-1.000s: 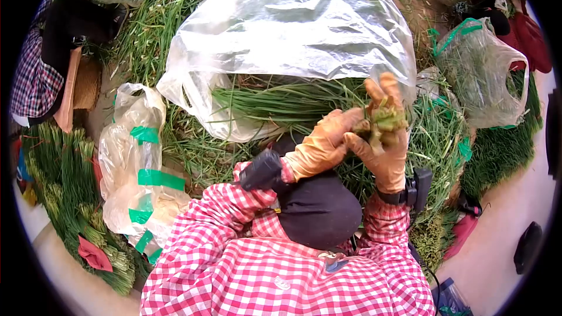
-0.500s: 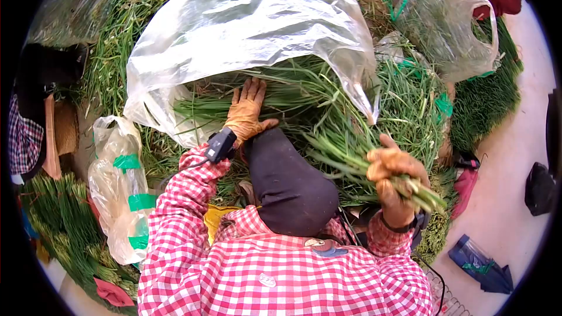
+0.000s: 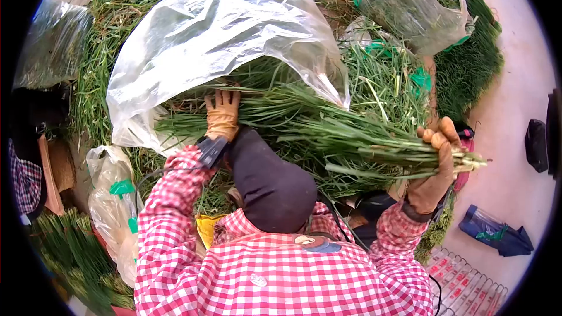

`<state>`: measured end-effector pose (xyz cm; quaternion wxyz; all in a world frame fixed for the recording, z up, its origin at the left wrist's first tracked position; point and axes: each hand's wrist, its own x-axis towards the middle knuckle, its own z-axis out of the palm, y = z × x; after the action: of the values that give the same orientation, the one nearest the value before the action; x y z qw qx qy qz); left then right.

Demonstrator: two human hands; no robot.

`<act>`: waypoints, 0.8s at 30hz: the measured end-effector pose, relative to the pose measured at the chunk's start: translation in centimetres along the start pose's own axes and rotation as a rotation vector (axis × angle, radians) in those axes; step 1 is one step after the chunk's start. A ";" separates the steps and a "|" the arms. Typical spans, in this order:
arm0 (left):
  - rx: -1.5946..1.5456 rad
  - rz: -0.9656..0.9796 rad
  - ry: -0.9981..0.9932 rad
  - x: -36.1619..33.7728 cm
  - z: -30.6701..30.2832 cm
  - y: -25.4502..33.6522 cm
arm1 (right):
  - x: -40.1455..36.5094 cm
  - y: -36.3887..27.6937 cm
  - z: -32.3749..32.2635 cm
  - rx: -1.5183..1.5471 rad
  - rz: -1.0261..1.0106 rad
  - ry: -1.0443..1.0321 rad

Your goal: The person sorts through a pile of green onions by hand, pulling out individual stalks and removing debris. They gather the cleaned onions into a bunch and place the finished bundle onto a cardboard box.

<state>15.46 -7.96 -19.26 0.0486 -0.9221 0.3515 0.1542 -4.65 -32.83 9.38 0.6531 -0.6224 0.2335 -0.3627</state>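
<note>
My left hand, in an orange glove, lies with spread fingers on green stalks at the mouth of a large clear plastic bag. Its fingertips reach just under the bag's edge. At the right, my right hand, gloved too, is wrapped round the pale root ends of a bundle of long green stalks. The bundle's leaves stretch leftward across the pile, toward the bag's opening. My dark-clad knee is bent below the stalks.
A filled clear bag with green ties lies at upper right. Plastic with green tape is at left. More green bundles lie lower left. A blue package rests on the floor at right. Part of a person's checked sleeve shows at far left.
My right hand has moved right and slightly upward, with the bundle now stretched out level. My left hand stays on the stalks at the bag's mouth. The whole view has shifted a little.
</note>
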 end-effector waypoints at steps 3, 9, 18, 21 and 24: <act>-0.123 0.147 -0.087 -0.9 -6.1 1.5 | 0.2 -0.2 -0.4 -0.075 0.106 0.089; -0.470 0.577 0.217 1.3 -4.9 5.4 | -3.6 0.7 1.4 0.265 0.174 -0.486; -0.269 0.817 -0.224 1.4 -0.9 5.7 | -3.3 -3.8 -2.6 0.060 0.082 -0.696; -0.359 0.767 0.014 1.8 0.2 5.2 | -3.9 -3.1 -2.3 0.084 0.105 -0.605; -0.401 0.540 -0.343 1.1 -0.9 5.9 | -4.9 -2.2 -2.0 0.079 0.107 -0.461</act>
<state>12.49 -13.26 -18.65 -0.1171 -0.7481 0.5316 0.3794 -9.65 -30.35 10.58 0.7313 -0.6494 0.0965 -0.1846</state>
